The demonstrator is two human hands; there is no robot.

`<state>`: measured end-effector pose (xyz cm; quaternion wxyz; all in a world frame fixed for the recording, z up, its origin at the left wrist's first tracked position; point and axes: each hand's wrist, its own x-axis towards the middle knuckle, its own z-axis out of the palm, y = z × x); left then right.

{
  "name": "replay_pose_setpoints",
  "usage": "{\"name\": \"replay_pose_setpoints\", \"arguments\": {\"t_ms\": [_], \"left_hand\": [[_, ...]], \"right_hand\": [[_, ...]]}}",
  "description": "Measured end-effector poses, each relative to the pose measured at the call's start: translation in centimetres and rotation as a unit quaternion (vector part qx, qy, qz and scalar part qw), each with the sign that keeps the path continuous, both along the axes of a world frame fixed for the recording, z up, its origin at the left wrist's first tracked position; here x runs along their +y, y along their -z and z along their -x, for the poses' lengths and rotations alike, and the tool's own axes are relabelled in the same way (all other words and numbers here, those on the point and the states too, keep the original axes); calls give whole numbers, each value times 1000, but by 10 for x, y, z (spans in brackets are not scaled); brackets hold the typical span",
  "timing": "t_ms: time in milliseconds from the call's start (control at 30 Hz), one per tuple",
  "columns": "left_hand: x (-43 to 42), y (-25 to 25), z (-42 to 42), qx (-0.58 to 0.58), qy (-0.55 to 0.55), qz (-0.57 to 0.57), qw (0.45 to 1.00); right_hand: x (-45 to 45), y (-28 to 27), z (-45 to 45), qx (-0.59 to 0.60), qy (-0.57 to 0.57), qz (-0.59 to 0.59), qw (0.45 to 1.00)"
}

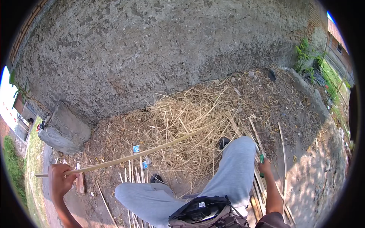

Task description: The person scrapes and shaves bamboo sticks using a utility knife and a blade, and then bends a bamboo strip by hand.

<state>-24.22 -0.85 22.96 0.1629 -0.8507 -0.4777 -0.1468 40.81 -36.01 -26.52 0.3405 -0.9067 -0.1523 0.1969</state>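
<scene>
A rough grey plaster wall (152, 45) with worn patches rises from bare brown earth (296, 121). A grey, angular concrete block (68, 129) stands near its foot at the left. Two small blue-and-white packets (136, 148) lie near each other on the ground. At the right, a long grey concrete kerb (310, 93) runs near a bright green leafy plant (304, 55).
</scene>
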Motion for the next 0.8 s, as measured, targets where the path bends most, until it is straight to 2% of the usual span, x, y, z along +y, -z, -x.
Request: {"name": "replay_pose_setpoints", "arguments": {"t_ms": [33, 67, 100, 133, 167, 233, 367, 433, 667, 800], "left_hand": [[-9, -8, 3, -9, -38, -4, 999], [-16, -15, 5, -17, -75, -8, 997], [-19, -14, 14, -48, -37, -63, 996], [-23, -14, 21, -78, 1, -119, 990], [-29, -26, 16, -4, 25, -150, 988], [-40, -41, 17, 35, 11, -132, 991], [-63, -54, 5, 84, -7, -131, 988], [-71, -56, -2, 107, -24, -127, 986], [-59, -54, -42, 141, 79, -152, 975], [-43, -59, -59, 162, 81, -111, 977]], "right_hand": [[-18, 15, 29, 117, 29, 10, 993], [-46, 59, 53, 201, 49, -19, 978], [-51, 42, 90, 169, 3, 43, 985], [-79, 104, 108, 215, -7, -32, 976], [-92, 116, 131, 213, -26, 1, 977], [-104, 115, 163, 175, -48, 76, 981], [-115, 119, 190, 83, -73, 131, 985], [-117, 119, 195, 41, -83, 142, 986], [-130, 123, 207, -86, -96, 157, 979], [-143, 131, 217, -163, -94, 158, 969]]}}
